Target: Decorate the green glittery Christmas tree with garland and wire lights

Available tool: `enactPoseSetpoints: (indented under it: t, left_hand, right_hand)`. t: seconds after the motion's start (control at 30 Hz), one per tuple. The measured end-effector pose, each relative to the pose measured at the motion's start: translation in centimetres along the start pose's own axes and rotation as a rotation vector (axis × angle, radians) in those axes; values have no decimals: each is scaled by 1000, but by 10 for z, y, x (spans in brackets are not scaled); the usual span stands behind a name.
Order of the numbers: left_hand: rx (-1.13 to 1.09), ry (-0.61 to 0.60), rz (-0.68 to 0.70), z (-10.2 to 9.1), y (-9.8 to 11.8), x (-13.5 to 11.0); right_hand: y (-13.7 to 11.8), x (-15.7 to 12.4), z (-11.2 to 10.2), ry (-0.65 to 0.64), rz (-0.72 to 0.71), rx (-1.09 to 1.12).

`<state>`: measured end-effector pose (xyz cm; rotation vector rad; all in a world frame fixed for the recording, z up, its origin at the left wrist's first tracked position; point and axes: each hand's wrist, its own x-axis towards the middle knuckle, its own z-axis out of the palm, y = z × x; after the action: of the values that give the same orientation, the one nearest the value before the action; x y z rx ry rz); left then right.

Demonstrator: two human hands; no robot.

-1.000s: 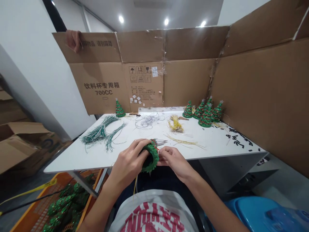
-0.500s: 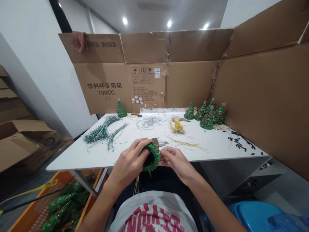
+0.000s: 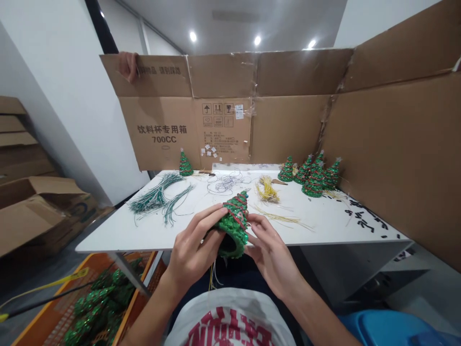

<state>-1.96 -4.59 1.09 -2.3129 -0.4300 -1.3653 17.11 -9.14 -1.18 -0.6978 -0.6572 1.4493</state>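
Observation:
A small green tinsel Christmas tree [image 3: 236, 218] with red trim is held above the table's front edge, its tip leaning up and away and its hollow base towards me. My left hand [image 3: 194, 247] is closed round the tree's left side, with fingers at the base opening. On the opposite side, the bent fingers of my right hand [image 3: 272, 254] press against the tree; its lower fingers are partly hidden. Thin yellow and white strands [image 3: 213, 278] hang below my left hand.
Green ties [image 3: 158, 194], a tangle of thin wire [image 3: 228, 181] and yellow ties [image 3: 268, 190] lie on the white table [image 3: 108, 235]. Finished-looking trees [image 3: 313, 180] stand at the back right. Cardboard walls [image 3: 288, 125] enclose the back. An orange crate [image 3: 90, 262] of trees is below left.
The tree has turned from base-on to more upright, so its decorated side and tip now show. Both hands have shifted slightly right with it, and the camera view has moved a little.

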Motion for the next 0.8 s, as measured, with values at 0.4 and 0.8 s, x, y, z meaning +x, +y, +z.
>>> enactPoseSetpoints:
  t: [0.4, 0.8]
  left_hand:
    - [10, 93, -19, 1, 7, 2]
    - [22, 50, -34, 9, 13, 2]
  right_hand:
    - [8, -10, 9, -93, -140, 74]
    - [10, -10, 11, -63, -70, 148]
